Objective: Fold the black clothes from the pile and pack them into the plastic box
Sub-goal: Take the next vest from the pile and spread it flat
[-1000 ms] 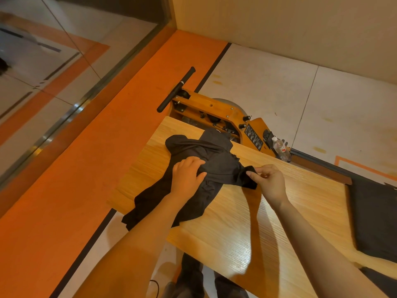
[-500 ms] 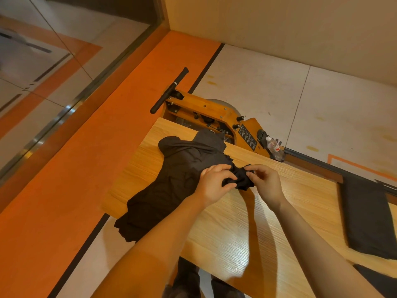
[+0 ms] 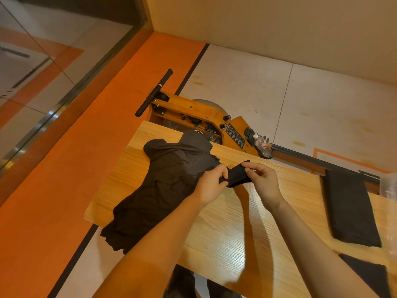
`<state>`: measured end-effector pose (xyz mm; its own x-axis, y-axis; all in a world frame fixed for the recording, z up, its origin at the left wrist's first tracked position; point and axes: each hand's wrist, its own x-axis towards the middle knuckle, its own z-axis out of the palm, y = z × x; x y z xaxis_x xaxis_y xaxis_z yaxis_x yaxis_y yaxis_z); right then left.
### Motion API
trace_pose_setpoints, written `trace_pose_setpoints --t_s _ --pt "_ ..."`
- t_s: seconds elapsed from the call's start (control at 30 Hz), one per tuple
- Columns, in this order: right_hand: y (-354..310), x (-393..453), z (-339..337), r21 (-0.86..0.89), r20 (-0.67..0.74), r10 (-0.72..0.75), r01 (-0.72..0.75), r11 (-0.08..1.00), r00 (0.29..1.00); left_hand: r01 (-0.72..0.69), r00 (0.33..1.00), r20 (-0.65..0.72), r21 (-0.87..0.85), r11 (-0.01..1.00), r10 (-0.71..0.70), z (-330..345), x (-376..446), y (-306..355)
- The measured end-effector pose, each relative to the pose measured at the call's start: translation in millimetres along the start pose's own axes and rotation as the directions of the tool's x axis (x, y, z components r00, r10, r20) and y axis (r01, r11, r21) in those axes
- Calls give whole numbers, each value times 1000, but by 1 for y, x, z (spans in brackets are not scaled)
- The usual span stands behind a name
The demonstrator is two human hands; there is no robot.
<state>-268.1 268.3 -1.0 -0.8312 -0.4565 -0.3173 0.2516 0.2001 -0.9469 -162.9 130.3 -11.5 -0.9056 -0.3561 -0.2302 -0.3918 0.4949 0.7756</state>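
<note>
On the left half of the wooden surface (image 3: 247,233) a black garment (image 3: 169,181) lies crumpled, its long axis running diagonally from the far edge, where one end humps over the rim, down to the near-left corner, where the other end spills off and hangs toward the floor. At its right side a narrow strip of the fabric, probably a sleeve (image 3: 237,175), sticks out to the right. The left hand (image 3: 211,186) pinches the base of that strip and the right hand (image 3: 263,181) pinches its free end; both grips are narrow, thumb against fingertips on cloth. Further right a folded black piece (image 3: 350,207) lies flat, long axis running near to far, and another dark cloth (image 3: 369,274) shows at the near-right corner. The clear object (image 3: 388,186) at the far right edge may be the plastic box (too little shows to be sure).

The main risk: so much fabric overhangs the near-left corner that a tug could drag the whole garment off. A pinch this light could also slip and undo the fold.
</note>
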Motion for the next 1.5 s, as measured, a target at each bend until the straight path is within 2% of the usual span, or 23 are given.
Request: trace_pose_setpoints --t_s 0.27,0.4,0.47,0.53,0.67,0.77,0.87,1.03,1.23,1.4,1.5 --pt "11 4 -8 -98 -87 13 -22 995 996 -18 990 138 -62 998 26 -26 -9 -20" --pt "22 10 -8 -173 -185 -4 -29 985 983 2 977 214 4 1000 -2 -50 -19 -34" --pt "25 9 -3 -180 -191 3 -39 983 982 30 978 207 34 999 -36 -60 -24 -40" --pt "25 4 10 -182 -139 12 -37 983 990 64 985 158 25 998 -67 -67 -27 -42" --pt "20 -16 50 -170 60 19 -9 985 998 80 993 93 -21 997 -77 -74 -34 -41" --pt "26 -23 75 -280 209 -33 92 955 977 101 993 68 -16 995 -100 -77 -39 -44" --pt "30 -27 94 -317 310 -60 162 934 949 90 996 12 -20 996 -90 -82 -47 -46" --pt "31 -28 108 -342 337 -99 220 914 936 105 994 -23 -11 994 -105 -86 -52 -54" --pt "26 -23 103 -279 230 -79 143 949 970 121 993 7 -22 992 -121 -84 -55 -59" --pt "28 -19 94 -297 301 -12 106 949 953 96 995 -6 -60 994 -96 -79 -50 -53" --pt "30 -20 94 -323 308 -34 138 936 951 75 997 -8 -62 995 -75 -76 -47 -48"
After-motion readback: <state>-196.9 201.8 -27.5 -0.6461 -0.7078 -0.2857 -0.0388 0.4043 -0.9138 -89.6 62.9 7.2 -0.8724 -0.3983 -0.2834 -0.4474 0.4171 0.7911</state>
